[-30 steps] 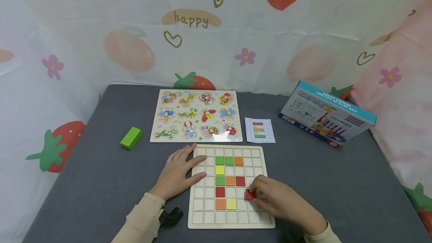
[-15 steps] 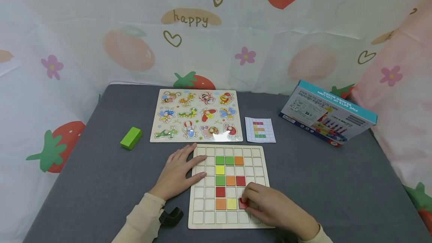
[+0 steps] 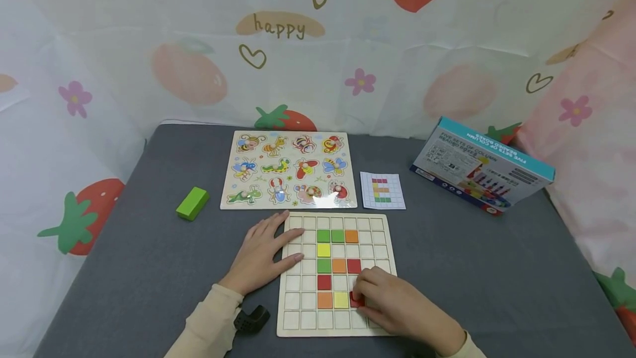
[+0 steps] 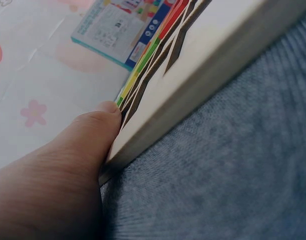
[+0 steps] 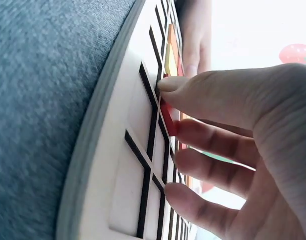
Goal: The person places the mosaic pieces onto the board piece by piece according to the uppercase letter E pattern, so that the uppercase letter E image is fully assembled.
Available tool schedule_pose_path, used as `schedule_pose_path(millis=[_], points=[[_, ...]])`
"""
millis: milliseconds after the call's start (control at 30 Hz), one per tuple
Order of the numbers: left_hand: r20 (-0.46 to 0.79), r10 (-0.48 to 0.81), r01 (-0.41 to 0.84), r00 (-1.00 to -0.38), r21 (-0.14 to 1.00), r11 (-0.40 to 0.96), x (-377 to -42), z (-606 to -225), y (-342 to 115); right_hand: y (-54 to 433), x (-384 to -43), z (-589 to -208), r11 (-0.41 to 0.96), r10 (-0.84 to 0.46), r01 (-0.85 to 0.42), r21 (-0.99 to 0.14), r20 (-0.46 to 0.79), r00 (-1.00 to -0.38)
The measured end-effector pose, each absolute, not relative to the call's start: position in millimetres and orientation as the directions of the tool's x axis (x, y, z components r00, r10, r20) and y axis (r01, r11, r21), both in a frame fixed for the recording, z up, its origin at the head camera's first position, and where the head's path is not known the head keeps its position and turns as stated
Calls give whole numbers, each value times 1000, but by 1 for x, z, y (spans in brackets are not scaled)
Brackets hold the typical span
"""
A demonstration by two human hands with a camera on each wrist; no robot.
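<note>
A pale wooden grid board [image 3: 300, 320] lies on the table with green, orange, yellow and red square tiles in some of its cells. My left hand [image 3: 258, 256] rests on the board's left edge with its fingers straight and spread. Low on the right part of the board, my right hand [image 3: 397, 305] pinches a red tile [image 3: 355, 303] at a cell directly right of a yellow tile [image 3: 340, 300]. The right wrist view has the thumb and fingertips about this red tile [image 5: 168, 120], partly covering it. Whether it lies fully flat in the cell I cannot tell.
Behind the board lies an insect picture puzzle [image 3: 289, 170], with a small pattern card [image 3: 382, 191] to its right. A green block [image 3: 192, 203] is at the left. At the back right stands a blue and white box [image 3: 482, 167]. A dark cloth [image 3: 497, 258] covers the table.
My right hand has carried the red tile left and toward me, into the cell beside the yellow tile, then moved only slightly. My left hand stays in place.
</note>
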State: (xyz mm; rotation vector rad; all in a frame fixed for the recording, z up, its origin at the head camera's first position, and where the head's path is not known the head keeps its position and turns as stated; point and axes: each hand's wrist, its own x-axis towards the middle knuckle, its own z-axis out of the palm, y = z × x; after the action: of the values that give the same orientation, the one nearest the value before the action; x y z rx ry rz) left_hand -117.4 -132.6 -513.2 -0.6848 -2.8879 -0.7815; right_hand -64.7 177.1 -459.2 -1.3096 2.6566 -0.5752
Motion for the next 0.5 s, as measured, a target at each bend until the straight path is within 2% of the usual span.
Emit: schedule_pose_path(millis=[333,433,500], points=[[217,397,452,-892,463,762,-117,-513,-132,174,-65,-460,557,-788,-747,-362,55,-614],[227,395,456,-890,461,761,-116,-513,-132,173,-65,-461,576,-776,-729,-369,35,-630],[222,398,455,-890,467,758,-116,-513,-132,173,-66,-462,603,-748,-697,-389,28,-663]])
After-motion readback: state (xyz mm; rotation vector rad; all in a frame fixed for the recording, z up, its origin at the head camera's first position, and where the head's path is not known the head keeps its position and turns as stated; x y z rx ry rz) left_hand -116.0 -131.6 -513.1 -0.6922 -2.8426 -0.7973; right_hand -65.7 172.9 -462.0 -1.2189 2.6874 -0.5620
